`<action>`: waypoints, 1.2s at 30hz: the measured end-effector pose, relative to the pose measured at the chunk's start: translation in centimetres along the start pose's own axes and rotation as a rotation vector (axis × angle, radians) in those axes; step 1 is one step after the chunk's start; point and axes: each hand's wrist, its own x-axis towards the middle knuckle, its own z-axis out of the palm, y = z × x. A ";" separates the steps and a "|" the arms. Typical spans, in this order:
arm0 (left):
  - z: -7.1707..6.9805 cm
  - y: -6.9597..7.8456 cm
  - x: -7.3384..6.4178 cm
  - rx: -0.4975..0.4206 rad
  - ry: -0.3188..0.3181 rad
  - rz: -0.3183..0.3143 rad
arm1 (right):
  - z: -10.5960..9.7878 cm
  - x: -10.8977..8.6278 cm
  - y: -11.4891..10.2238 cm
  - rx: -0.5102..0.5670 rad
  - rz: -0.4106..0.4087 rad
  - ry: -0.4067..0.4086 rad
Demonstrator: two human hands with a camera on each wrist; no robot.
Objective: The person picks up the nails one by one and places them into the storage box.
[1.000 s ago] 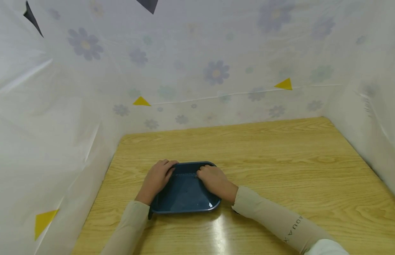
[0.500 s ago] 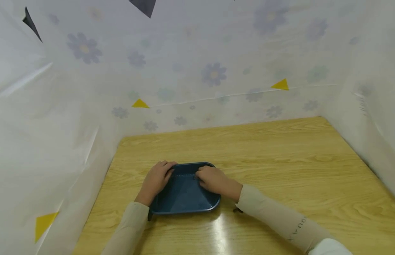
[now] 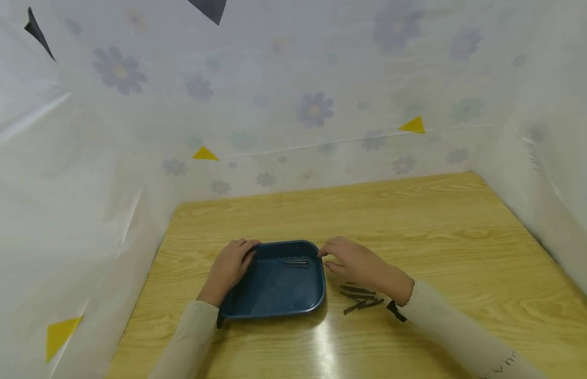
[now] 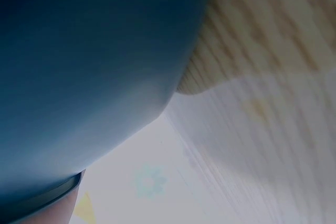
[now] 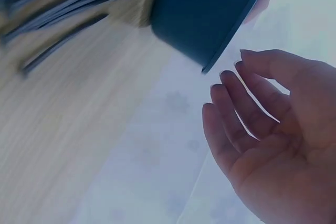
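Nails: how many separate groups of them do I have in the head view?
2: a few nails inside the tray, and a larger pile on the table to the tray's right. The right hand may hide more.

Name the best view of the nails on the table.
Head view: it shows the nails clearly, beside the blue tray. The right wrist view has them larger, but blurred and cut off; the left wrist view shows none.
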 end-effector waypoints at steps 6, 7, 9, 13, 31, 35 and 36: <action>-0.4 0.0 -0.3 0.007 0.000 -0.013 | -0.3 -1.9 1.6 -0.009 0.014 -0.047; -0.5 0.0 -0.4 0.009 0.001 -0.014 | -0.3 -2.2 1.8 -0.005 0.021 -0.060; -0.6 0.0 -0.5 0.008 0.003 -0.014 | -0.1 -2.6 2.2 0.002 0.051 -0.090; -0.7 0.2 -0.6 -0.006 0.001 -0.012 | 0.2 -3.5 2.9 0.026 0.135 -0.148; -0.9 0.1 -0.7 0.005 0.003 -0.013 | 1.0 -5.1 3.8 0.088 0.188 -0.227; -0.7 0.0 -0.6 0.000 0.000 -0.014 | 1.2 -5.2 4.1 0.099 0.196 -0.235; -0.6 -0.1 -0.6 0.000 -0.001 -0.014 | 1.3 -5.2 4.1 0.103 0.201 -0.236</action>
